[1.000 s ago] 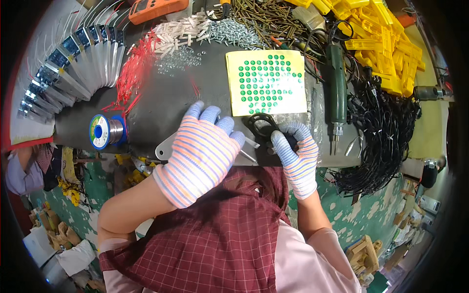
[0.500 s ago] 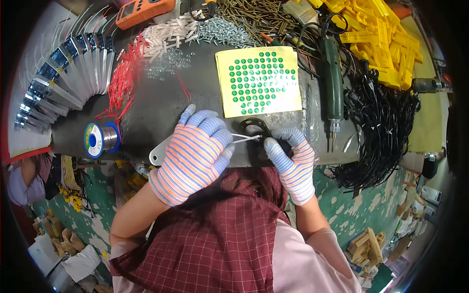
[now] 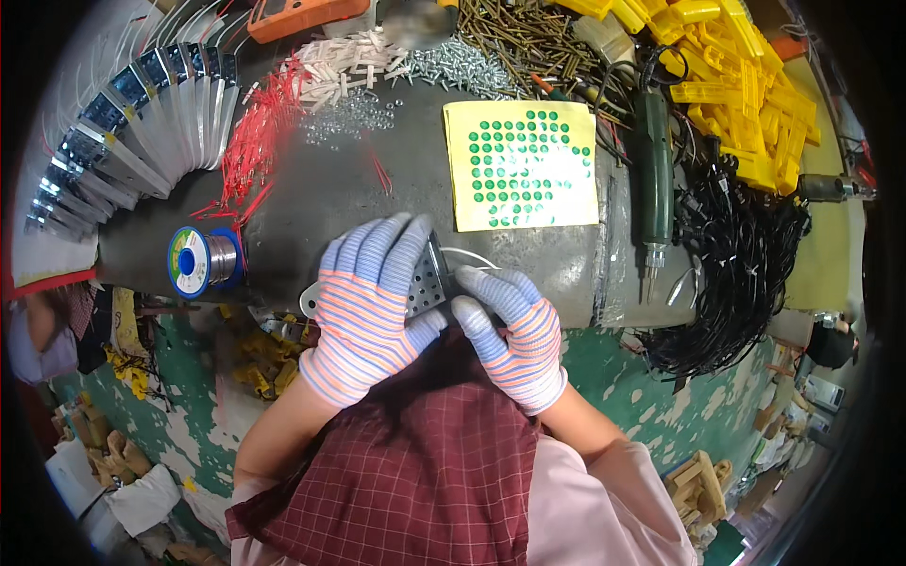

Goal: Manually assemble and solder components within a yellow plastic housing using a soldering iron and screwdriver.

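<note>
My left hand [image 3: 373, 292], in a striped knit glove, lies over a grey metal housing [image 3: 427, 289] with rows of small holes and grips it at the table's near edge. A rounded tab with a hole [image 3: 309, 301] sticks out to the left of that hand. My right hand [image 3: 510, 330], gloved alike, is close by on the right, fingers bent and thumb drawn toward them. A white wire [image 3: 475, 257] arcs from the housing to behind the right fingers. What lies between those fingers is hidden.
A yellow sheet of green round stickers [image 3: 472, 170] lies ahead. Around it are a solder spool [image 3: 193, 264], red wires [image 3: 250, 156], silver screws [image 3: 458, 68], a green electric screwdriver [image 3: 652, 170], black cables [image 3: 727, 274], yellow plastic parts [image 3: 746, 94] and a row of metal housings [image 3: 142, 123].
My right hand has moved left, close to the left hand. The housing has turned so its perforated face shows. The black looped cord by the right hand is out of sight.
</note>
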A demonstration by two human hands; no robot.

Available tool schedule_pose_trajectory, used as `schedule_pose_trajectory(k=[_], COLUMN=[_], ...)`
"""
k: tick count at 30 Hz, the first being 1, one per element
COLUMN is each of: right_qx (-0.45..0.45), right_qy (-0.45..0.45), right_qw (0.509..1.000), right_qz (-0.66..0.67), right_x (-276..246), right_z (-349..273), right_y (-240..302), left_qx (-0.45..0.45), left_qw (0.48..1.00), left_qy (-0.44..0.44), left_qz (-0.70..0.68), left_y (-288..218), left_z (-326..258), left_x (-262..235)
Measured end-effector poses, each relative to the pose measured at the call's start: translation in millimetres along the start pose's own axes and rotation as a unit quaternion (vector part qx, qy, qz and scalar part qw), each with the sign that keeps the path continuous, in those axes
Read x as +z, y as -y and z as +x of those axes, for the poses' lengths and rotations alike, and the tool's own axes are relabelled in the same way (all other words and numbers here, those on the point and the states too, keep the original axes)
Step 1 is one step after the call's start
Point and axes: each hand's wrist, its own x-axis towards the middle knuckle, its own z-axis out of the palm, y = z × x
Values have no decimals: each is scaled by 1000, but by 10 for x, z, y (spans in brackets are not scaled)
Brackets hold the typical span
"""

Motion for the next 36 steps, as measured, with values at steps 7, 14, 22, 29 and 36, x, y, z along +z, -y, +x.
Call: schedule_pose_trajectory(k=[7,14,22,29,36], right_qx=[-16,-30,-3,50,-11], right_qy=[17,38,129,30,-52], right_qw=[999,996,990,821,996], right_qz=[-40,-79,-48,-569,-73], right_x=[-107,-3,-840,-791,-987], right_z=[52,16,1121,3254,2783], right_y=[19,-32,-171,-828,-452], left_qx=[60,62,28,49,39], left_qw=[998,997,1000,998,994], left_qy=[-28,-39,-10,1,6], left_qz=[7,14,-9,-30,101], left_y=[-24,33,39,-27,-78], left_z=[156,139,140,212,186], left_x=[85,46,17,-12,-186])
